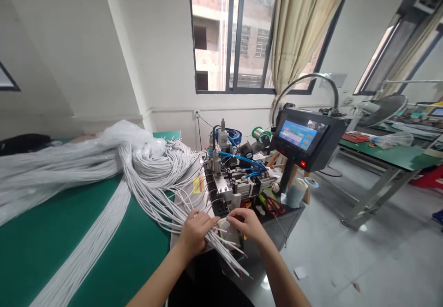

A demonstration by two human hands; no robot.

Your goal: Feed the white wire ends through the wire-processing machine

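White cables [157, 201] run from a large coiled bundle on the left to my hands at the front of the machine [238, 177]. My left hand [196, 231] is closed around several of them, and their loose ends [228, 251] stick out to its right, some with reddish wire tips. My right hand [246, 224] pinches the end of one white cable between thumb and fingers, just right of my left thumb. The fingertips of both hands are close together, in front of the machine's metal block. My left palm hides part of the bundle.
A green table [148, 247] stretches left under the bundle and clear plastic wrap [121, 136]. Right of the machine are a touch-screen panel [297, 136], red-handled scissors [275, 207] and a plastic jar [296, 192]. A wire spool [261, 134] stands behind.
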